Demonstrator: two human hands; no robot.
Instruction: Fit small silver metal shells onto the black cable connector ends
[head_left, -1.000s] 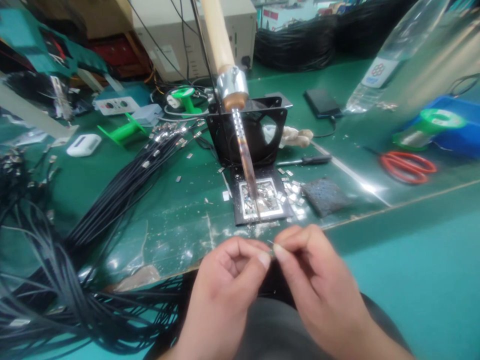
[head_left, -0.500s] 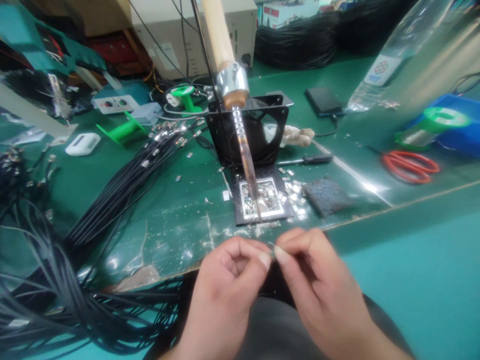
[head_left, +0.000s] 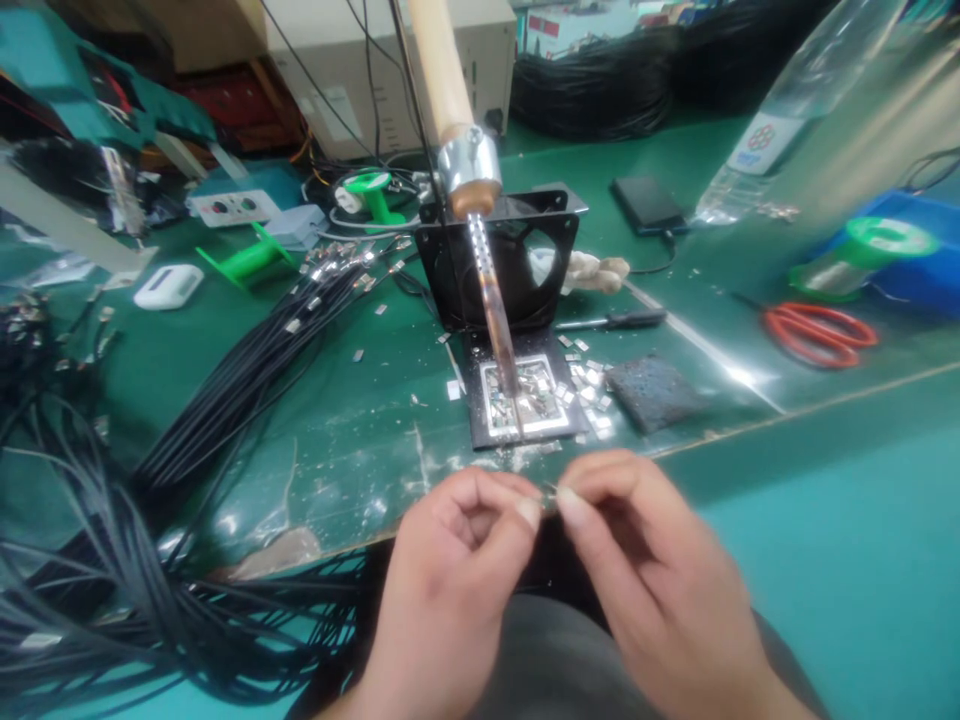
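My left hand (head_left: 457, 570) is closed in a pinch at the bench edge, thumb pressed to forefinger. Close to its right, my right hand (head_left: 660, 570) pinches too, its fingertips just apart from the left ones. A tiny thin, light piece (head_left: 551, 491) shows between the fingertips; too small and blurred to name. Just beyond my hands, the tip of a soldering iron (head_left: 496, 310) with a wooden handle points down over a dark plate bearing a white-framed tray (head_left: 489, 418) of small metal pieces. More small metal pieces (head_left: 592, 380) lie loose beside it.
Behind the tray stands a black fan frame (head_left: 442, 280). To the right are a dark pad (head_left: 652, 392), a screwdriver (head_left: 630, 319), red-handled scissors (head_left: 821, 335), a solder spool (head_left: 862, 260) and a plastic bottle (head_left: 765, 145). Bundled black cables (head_left: 217, 420) cover the left and hang off the edge.
My right hand has shifted slightly right, widening the gap between the two sets of fingertips. My left hand has barely moved, and the bench things stay put.
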